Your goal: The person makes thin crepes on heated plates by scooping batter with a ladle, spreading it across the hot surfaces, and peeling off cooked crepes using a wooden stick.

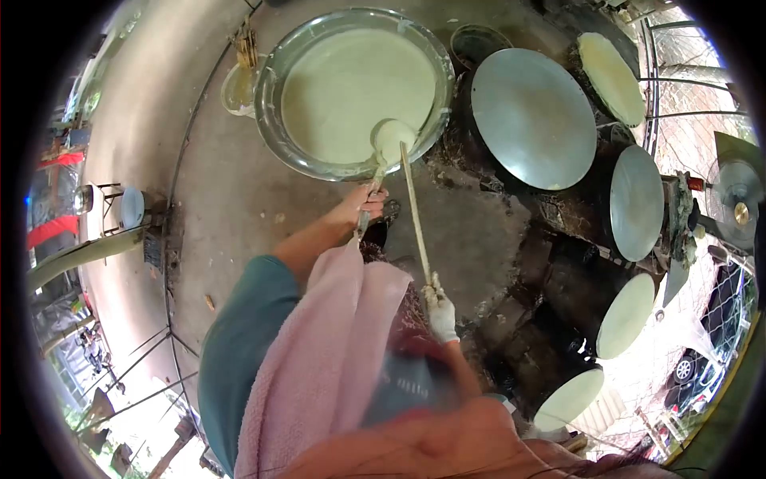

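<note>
in the head view, the left hand (363, 204) is closed around the handle of a ladle (394, 140), whose round bowl sits at the near edge of the pale batter (351, 88), inside a wide metal basin (266, 96). the handle crosses the basin's rim. the right hand (440, 316), in a whitish glove, grips the lower end of a long stick (416, 215); its upper end reaches the ladle's bowl. whether the two touch, i cannot tell.

a pink towel (307, 351) hangs down the person's front, covering part of the teal clothing (247, 319) and coming up close under the left hand. a small container (239, 91) stands just beside the basin on the left. to the right are a large round griddle (535, 120), a dark pot (477, 41) partly behind it, a smaller griddle (637, 203), a yellowish disc (611, 78) and two pale discs (625, 317), with a fan (739, 206) beyond.
</note>
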A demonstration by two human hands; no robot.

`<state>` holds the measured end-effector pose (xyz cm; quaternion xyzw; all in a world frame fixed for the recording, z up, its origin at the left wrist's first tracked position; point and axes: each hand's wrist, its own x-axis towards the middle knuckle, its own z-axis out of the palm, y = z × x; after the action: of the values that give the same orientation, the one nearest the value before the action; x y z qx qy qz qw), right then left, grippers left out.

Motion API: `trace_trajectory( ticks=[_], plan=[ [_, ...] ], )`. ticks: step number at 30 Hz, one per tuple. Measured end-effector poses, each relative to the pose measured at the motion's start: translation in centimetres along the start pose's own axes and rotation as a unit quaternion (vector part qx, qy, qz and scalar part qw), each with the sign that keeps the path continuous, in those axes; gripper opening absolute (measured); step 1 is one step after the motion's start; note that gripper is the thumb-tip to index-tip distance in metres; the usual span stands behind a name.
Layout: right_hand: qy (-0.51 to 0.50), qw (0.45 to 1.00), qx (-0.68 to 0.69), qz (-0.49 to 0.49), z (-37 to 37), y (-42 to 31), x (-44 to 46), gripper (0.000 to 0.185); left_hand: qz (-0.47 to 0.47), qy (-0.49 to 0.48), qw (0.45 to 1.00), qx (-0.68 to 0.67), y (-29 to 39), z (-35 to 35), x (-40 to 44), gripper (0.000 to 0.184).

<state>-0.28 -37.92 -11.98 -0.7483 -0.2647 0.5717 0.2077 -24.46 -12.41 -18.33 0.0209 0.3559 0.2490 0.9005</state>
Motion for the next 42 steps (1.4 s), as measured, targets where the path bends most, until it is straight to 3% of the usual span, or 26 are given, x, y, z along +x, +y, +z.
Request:
trace_trajectory(
  ticks=[3, 6, 7, 10, 12, 14, 15, 18, 19, 21, 22, 23, 25, 27, 28, 30, 33, 35, 36, 38, 40, 42],
  plan=[
    [-0.027, 0.996, 0.015, -0.088, 0.3, 3.6, -2.1, 0.044, 0.032, -0.09, 0.978, -0.187, -2.7, 4.6, -3.5, 0.023],
    [-0.046, 0.988, 0.105, -0.098, -1.7, 2.8, -5.2, 0.044, 0.024, -0.148, 0.968, -0.202, -2.5, 9.2, -8.8, 0.022],
    [-0.056, 0.98, 0.16, -0.105, -2.1, 1.8, -6.5, 0.045, -0.023, -0.22, 0.94, -0.261, -1.6, 9.5, -9.9, 0.023],
    [-0.047, 0.962, 0.201, -0.176, -3.8, -1.9, -9.3, 0.046, -0.039, -0.436, 0.887, -0.148, 2.5, 13.2, -15.1, 0.026],
    [-0.007, 0.931, 0.26, -0.257, -3.7, -2.1, -9.0, 0.047, 0.06, -0.359, 0.914, -0.178, 5.1, 17.4, -20.8, 0.028],
    [0.076, 0.895, 0.243, -0.367, -4.0, -4.6, -10.3, 0.048, 0.151, -0.365, 0.917, -0.055, 8.2, 18.8, -21.7, 0.029],
    [0.106, 0.885, 0.283, -0.353, -3.7, -4.6, -9.5, 0.046, 0.193, -0.367, 0.91, 0.003, 10.0, 19.3, -21.6, 0.029],
    [0.203, 0.85, 0.365, -0.322, -3.0, -5.3, -7.5, 0.042, 0.173, -0.362, 0.916, 0.012, 16.2, 18.9, -18.9, 0.028],
    [0.227, 0.83, 0.384, -0.334, -2.8, -5.3, -7.2, 0.038, 0.29, -0.181, 0.937, 0.066, 16.5, 20.0, -19.2, 0.026],
    [0.257, 0.814, 0.416, -0.313, -1.7, -5.1, -6.8, 0.039, 0.295, -0.143, 0.944, 0.052, 17.9, 19.9, -19.1, 0.022],
    [0.306, 0.831, 0.379, -0.269, -1.1, -6.0, -8.6, 0.039, 0.294, -0.094, 0.946, 0.096, 19.7, 18.9, -17.3, 0.026],
    [0.338, 0.825, 0.366, -0.267, -0.3, -5.5, -8.7, 0.04, 0.31, -0.01, 0.936, 0.167, 21.2, 17.4, -15.5, 0.029],
    [0.367, 0.832, 0.363, -0.203, 1.5, -4.1, -9.2, 0.047, 0.329, 0.169, 0.847, 0.382, 22.5, 17.8, -12.6, 0.037],
    [0.42, 0.81, 0.374, -0.164, 4.2, -3.8, -10.0, 0.059, 0.305, 0.079, 0.762, 0.565, 20.8, 20.3, -15.2, 0.036],
    [0.444, 0.763, 0.422, -0.208, 6.2, -2.6, -7.8, 0.061, 0.288, 0.016, 0.785, 0.548, 21.0, 21.3, -14.7, 0.035],
    [0.498, 0.783, 0.352, -0.125, 8.2, -3.9, -9.5, 0.065, 0.127, -0.183, 0.801, 0.556, 23.1, 22.1, -12.0, 0.035],
    [0.539, 0.773, 0.331, -0.044, 12.6, -3.8, -12.6, 0.065, -0.029, -0.228, 0.812, 0.536, 20.5, 22.6, -8.1, 0.035],
    [0.559, 0.74, 0.373, -0.008, 15.2, -2.8, -14.6, 0.063, -0.093, -0.247, 0.769, 0.582, 16.1, 22.6, -6.9, 0.038],
    [0.567, 0.725, 0.392, 0.008, 16.5, -2.1, -15.7, 0.061, -0.193, -0.266, 0.744, 0.582, 14.7, 22.6, -5.7, 0.04],
    [0.616, 0.696, 0.335, 0.154, 18.5, 0.1, -18.2, 0.045, -0.341, -0.278, 0.784, 0.439, 9.9, 22.0, -3.7, 0.041],
    [0.682, 0.621, 0.286, 0.259, 20.2, 2.9, -21.2, 0.03, -0.375, -0.217, 0.804, 0.408, 3.6, 24.7, -7.2, 0.042],
    [0.744, 0.526, 0.245, 0.331, 22.4, 8.7, -22.9, 0.031, -0.514, -0.268, 0.76, 0.295, -1.6, 25.8, -6.6, 0.041]
  ],
)
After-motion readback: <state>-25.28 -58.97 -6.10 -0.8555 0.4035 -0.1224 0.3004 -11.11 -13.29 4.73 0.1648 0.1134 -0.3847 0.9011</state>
